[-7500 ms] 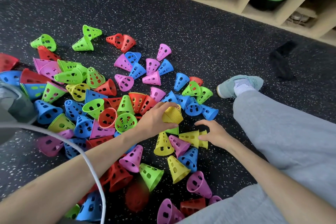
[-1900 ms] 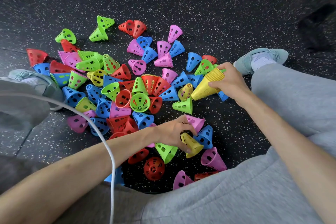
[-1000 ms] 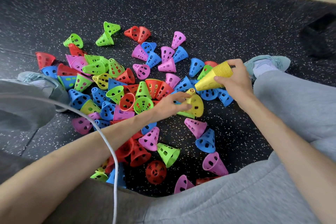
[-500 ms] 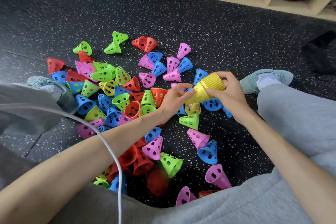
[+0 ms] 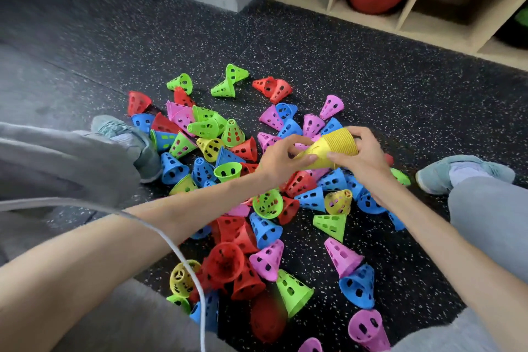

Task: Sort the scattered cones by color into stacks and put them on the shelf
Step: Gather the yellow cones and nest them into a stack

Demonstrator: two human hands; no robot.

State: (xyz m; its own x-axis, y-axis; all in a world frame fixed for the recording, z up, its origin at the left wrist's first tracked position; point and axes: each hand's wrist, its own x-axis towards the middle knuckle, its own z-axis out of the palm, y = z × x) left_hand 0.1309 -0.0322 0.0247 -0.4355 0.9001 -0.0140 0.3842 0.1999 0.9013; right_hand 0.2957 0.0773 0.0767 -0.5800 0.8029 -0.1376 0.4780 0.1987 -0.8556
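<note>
Yellow plastic, thin and full of holes, so these perforated cones should weigh next to nothing and flex a bit if squeezed. The nested stack of yellow perforated plastic cones [image 5: 331, 150] sits right of centre in the frame, held above the pile on its side. The right hand [image 5: 361, 161] has its fingers curled round the wide ribbed end, and the left hand [image 5: 278, 161] pinches the narrow tip end, where it looks like one more cone is being seated.

I'd guess smooth plastic like this slides easily, so gripping the stacked rims is the safer hold; holding by the tip alone could let the stack pull apart.

Loose yellow cones are left: one [image 5: 338, 201] just below the hands, another [image 5: 210, 148] left of centre. The wooden cubby shelf [image 5: 331, 3] is at upper right, well apart.
</note>
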